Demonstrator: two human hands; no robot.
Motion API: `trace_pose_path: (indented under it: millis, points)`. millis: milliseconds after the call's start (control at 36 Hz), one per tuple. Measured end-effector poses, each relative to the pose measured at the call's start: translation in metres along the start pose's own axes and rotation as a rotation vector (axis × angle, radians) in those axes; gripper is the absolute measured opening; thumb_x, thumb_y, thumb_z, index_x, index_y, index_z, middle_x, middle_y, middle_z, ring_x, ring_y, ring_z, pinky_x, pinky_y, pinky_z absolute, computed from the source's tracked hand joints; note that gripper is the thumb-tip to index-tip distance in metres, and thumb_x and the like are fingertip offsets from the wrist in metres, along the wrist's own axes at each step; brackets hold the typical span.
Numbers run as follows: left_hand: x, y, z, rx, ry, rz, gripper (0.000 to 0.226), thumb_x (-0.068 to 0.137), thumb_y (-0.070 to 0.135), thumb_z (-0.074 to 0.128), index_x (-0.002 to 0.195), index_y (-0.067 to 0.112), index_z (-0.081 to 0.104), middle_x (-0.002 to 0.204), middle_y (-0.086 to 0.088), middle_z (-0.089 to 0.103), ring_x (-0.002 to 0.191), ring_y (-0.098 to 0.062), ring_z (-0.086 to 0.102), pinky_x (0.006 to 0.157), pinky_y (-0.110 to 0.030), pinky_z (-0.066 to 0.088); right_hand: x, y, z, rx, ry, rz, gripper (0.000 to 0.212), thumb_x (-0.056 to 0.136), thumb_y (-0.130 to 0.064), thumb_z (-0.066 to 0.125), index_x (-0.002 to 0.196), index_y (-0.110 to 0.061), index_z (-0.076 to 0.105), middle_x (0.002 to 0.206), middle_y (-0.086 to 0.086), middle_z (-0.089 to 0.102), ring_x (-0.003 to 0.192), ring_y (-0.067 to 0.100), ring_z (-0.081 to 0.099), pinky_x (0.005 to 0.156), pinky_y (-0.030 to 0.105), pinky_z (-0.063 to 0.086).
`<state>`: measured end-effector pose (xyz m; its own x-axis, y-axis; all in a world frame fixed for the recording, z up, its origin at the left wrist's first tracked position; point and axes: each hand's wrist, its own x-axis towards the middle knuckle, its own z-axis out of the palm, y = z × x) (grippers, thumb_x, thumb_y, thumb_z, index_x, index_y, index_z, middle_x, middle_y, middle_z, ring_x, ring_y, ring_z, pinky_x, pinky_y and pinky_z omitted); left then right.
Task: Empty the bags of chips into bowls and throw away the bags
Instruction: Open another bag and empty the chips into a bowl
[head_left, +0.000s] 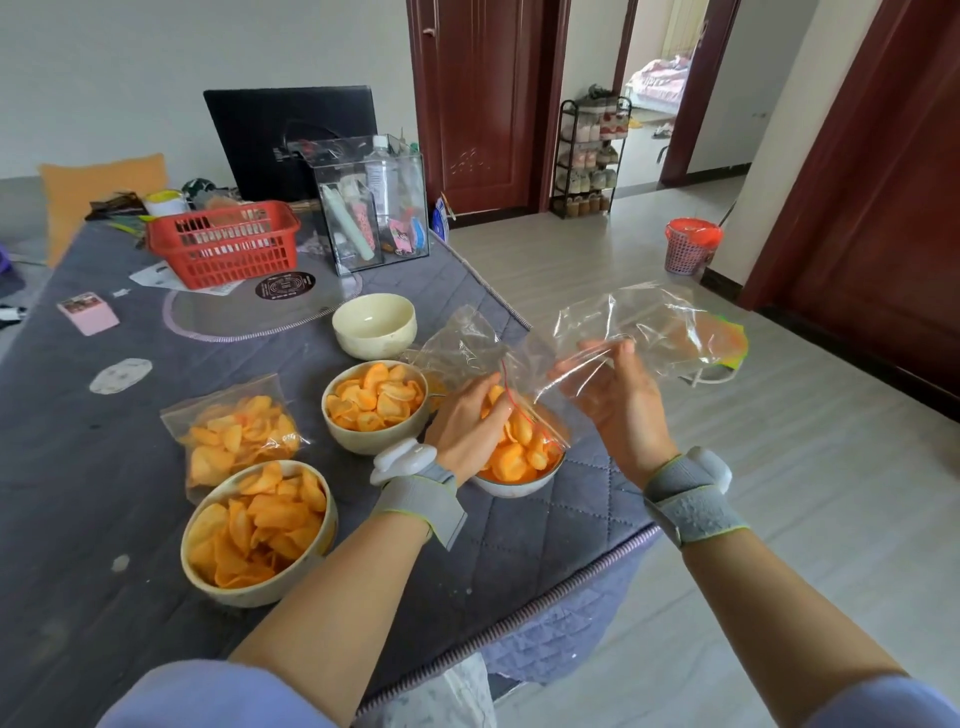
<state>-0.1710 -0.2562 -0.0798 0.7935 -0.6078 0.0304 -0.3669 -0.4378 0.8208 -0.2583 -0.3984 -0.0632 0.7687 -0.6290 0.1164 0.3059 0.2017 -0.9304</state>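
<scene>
A clear empty plastic bag (623, 322) with a red zip line hangs over a bowl of orange chips (524, 480) near the table's right edge. My left hand (467, 426) pinches the bag's lower mouth just above that bowl. My right hand (618, 395) holds the bag's upper part, raised to the right. Two more bowls full of chips (374, 436) (260, 592) stand to the left, and an empty cream bowl (374, 325) stands behind them. A sealed bag of chips (236, 431) lies flat on the table.
The table wears a grey quilted cover (519, 545). At its back stand a red basket (223, 244), a clear box (371, 208) and a black monitor (291, 135). A pink bin with a red liner (691, 247) stands on the floor at right, by a wall.
</scene>
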Motion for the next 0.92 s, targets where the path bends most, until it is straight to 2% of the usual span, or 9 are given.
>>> trace_pose_path:
  millis: [139, 278, 472, 556, 639, 694, 778, 861, 917]
  points:
    - [0.000, 0.000, -0.001, 0.019, 0.034, -0.004, 0.039, 0.094, 0.038, 0.040, 0.123, 0.018, 0.056, 0.134, -0.002, 0.046, 0.125, -0.022, 0.045, 0.107, -0.035, 0.032, 0.002, 0.008, -0.004, 0.051, 0.033, 0.031, 0.043, 0.097, -0.039, 0.025, 0.093, -0.013, 0.059, 0.073, 0.000, 0.072, 0.075, 0.015, 0.067, 0.069, 0.026, 0.054]
    - [-0.001, 0.005, 0.001, -0.031, -0.012, -0.027, 0.035, 0.097, 0.030, 0.035, 0.116, 0.012, 0.058, 0.132, -0.009, 0.048, 0.125, -0.024, 0.044, 0.101, -0.027, 0.027, 0.004, 0.010, -0.004, 0.082, 0.039, 0.043, 0.043, 0.097, -0.039, 0.026, 0.093, -0.012, 0.059, 0.072, -0.001, 0.072, 0.074, 0.015, 0.067, 0.075, 0.031, 0.052]
    - [-0.002, 0.006, -0.004, -0.173, 0.022, -0.096, 0.043, 0.098, 0.035, 0.025, 0.133, 0.019, 0.046, 0.142, -0.008, 0.045, 0.131, -0.024, 0.040, 0.112, -0.038, 0.027, 0.010, 0.007, -0.006, 0.139, 0.075, 0.057, 0.043, 0.098, -0.039, 0.025, 0.090, -0.012, 0.058, 0.070, 0.000, 0.072, 0.069, 0.016, 0.067, 0.072, 0.033, 0.052]
    - [-0.001, 0.004, -0.006, -0.192, 0.072, -0.106, 0.042, 0.098, 0.034, 0.027, 0.129, 0.017, 0.048, 0.141, -0.009, 0.045, 0.130, -0.025, 0.040, 0.111, -0.038, 0.028, 0.011, 0.005, -0.008, 0.153, 0.101, 0.068, 0.044, 0.098, -0.040, 0.025, 0.093, -0.009, 0.056, 0.083, 0.010, 0.066, 0.077, 0.022, 0.064, 0.075, 0.035, 0.052]
    - [-0.005, 0.001, -0.006, -0.209, 0.177, -0.068, 0.037, 0.096, 0.031, 0.037, 0.125, 0.015, 0.053, 0.133, -0.008, 0.050, 0.125, -0.025, 0.045, 0.105, -0.029, 0.030, 0.010, 0.000, -0.012, 0.215, 0.112, 0.083, 0.047, 0.097, -0.042, 0.023, 0.090, -0.011, 0.057, 0.087, 0.013, 0.058, 0.083, 0.026, 0.060, 0.073, 0.033, 0.054]
    - [-0.010, -0.001, -0.006, -0.191, 0.260, 0.007, 0.037, 0.089, 0.034, 0.044, 0.117, 0.016, 0.058, 0.124, -0.007, 0.055, 0.114, -0.023, 0.054, 0.102, -0.033, 0.039, 0.009, -0.002, -0.015, 0.236, 0.127, 0.080, 0.049, 0.097, -0.043, 0.021, 0.086, -0.012, 0.058, 0.083, 0.011, 0.061, 0.084, 0.026, 0.061, 0.071, 0.031, 0.054]
    - [-0.026, 0.001, -0.004, -0.032, 0.372, 0.157, 0.037, 0.080, 0.032, 0.046, 0.106, 0.012, 0.063, 0.110, -0.008, 0.059, 0.100, -0.012, 0.051, 0.084, -0.017, 0.036, 0.006, -0.008, -0.017, 0.273, 0.117, 0.094, 0.048, 0.097, -0.038, 0.023, 0.079, -0.014, 0.060, 0.083, 0.009, 0.066, 0.086, 0.026, 0.062, 0.070, 0.028, 0.054]
    - [-0.040, 0.001, -0.001, 0.024, 0.402, 0.232, 0.041, 0.077, 0.038, 0.042, 0.102, 0.013, 0.063, 0.104, -0.006, 0.060, 0.099, -0.017, 0.053, 0.082, -0.023, 0.040, 0.007, -0.011, -0.015, 0.311, 0.086, 0.143, 0.045, 0.095, -0.031, 0.027, 0.065, -0.018, 0.058, 0.092, 0.010, 0.064, 0.088, 0.026, 0.061, 0.079, 0.033, 0.050]
    - [-0.047, -0.004, 0.001, 0.029, 0.404, 0.223, 0.043, 0.078, 0.040, 0.040, 0.105, 0.014, 0.061, 0.107, -0.006, 0.058, 0.102, -0.021, 0.054, 0.085, -0.029, 0.043, 0.011, -0.011, -0.010, 0.301, 0.075, 0.172, 0.041, 0.094, -0.031, 0.026, 0.070, -0.017, 0.055, 0.094, 0.010, 0.067, 0.089, 0.025, 0.060, 0.083, 0.038, 0.044]
